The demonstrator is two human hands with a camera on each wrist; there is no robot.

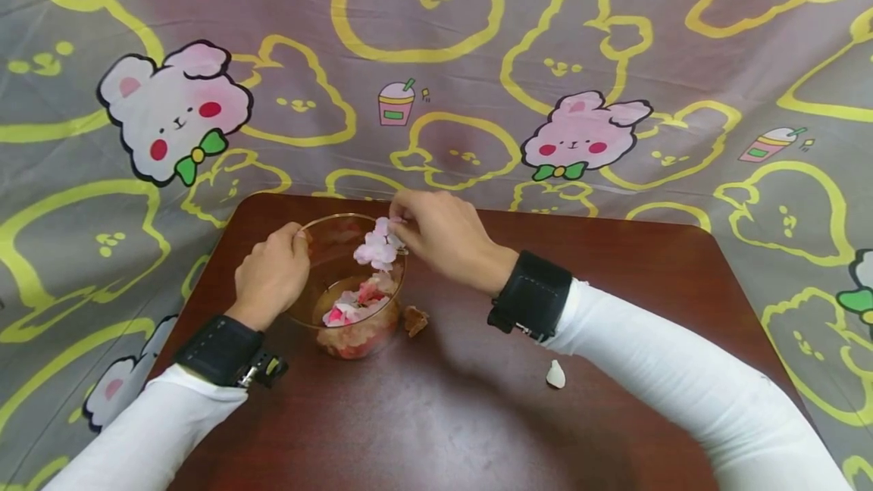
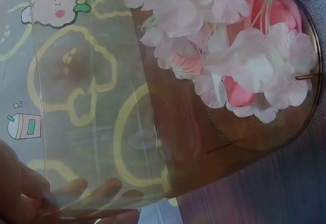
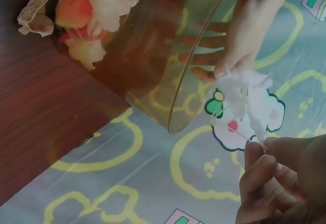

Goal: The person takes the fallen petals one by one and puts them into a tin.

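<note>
The right hand (image 1: 443, 237) pinched a pale pink flower (image 1: 377, 248) above the bowl's mouth. The left hand (image 1: 273, 275) gripped the clear bowl (image 1: 320, 248) by its wall, tilted on the brown table (image 1: 614, 286), with more petals (image 1: 355, 309) inside.

left hand (image 2: 30, 193): cut off by the wrist view's lower edge, fingers blurred behind the glass bowl (image 2: 102, 107)
right hand (image 3: 285, 183): cropped at the corner
worktop (image 1: 614, 286): near edge out of frame
</note>
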